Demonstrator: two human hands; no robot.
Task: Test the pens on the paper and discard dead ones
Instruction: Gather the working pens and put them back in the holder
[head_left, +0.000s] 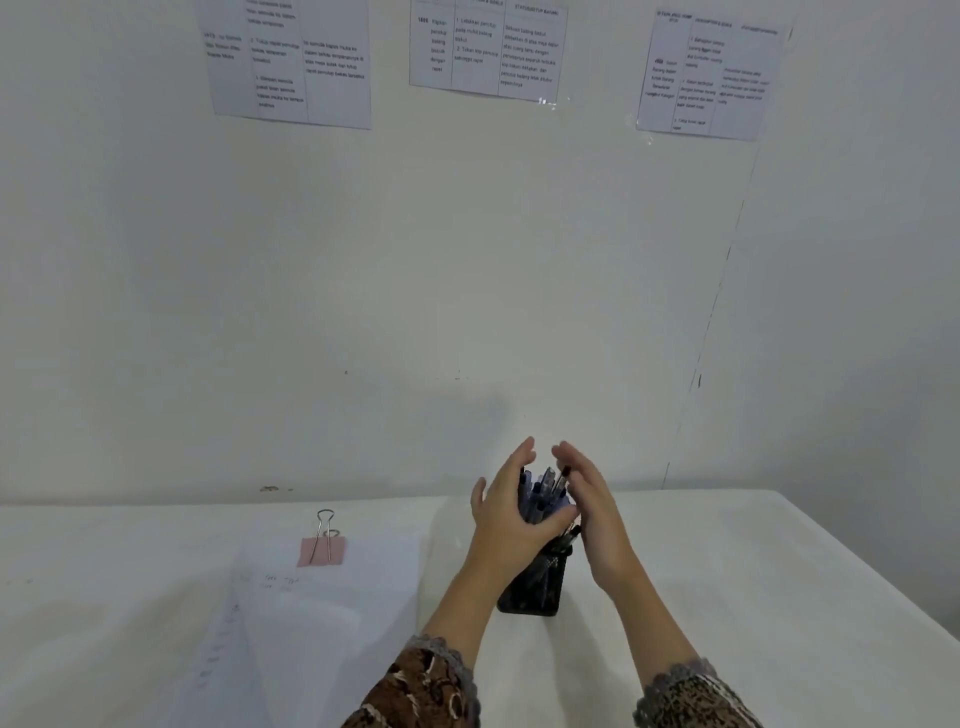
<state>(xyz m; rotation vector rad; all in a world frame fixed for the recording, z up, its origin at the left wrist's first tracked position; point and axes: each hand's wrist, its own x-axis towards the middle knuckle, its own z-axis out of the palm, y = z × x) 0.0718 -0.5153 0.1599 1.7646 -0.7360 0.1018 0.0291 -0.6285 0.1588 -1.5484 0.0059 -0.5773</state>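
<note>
A black mesh pen holder (530, 592) stands on the white table, packed with several pens (540, 493) whose dark caps stick up. My left hand (501, 514) wraps the bunch of pens from the left, with its thumb across their front. My right hand (592, 509) is against the right side of the bunch with straight fingers pointing up. To the left lies a stack of white paper (322, 613) with faint scribbles near its top.
A pink binder clip (322, 551) with its wire handles up holds the paper's far edge. The table (779, 571) meets a white wall just behind the holder. Printed sheets (485, 49) hang high on the wall. The table's right edge slants down at the far right.
</note>
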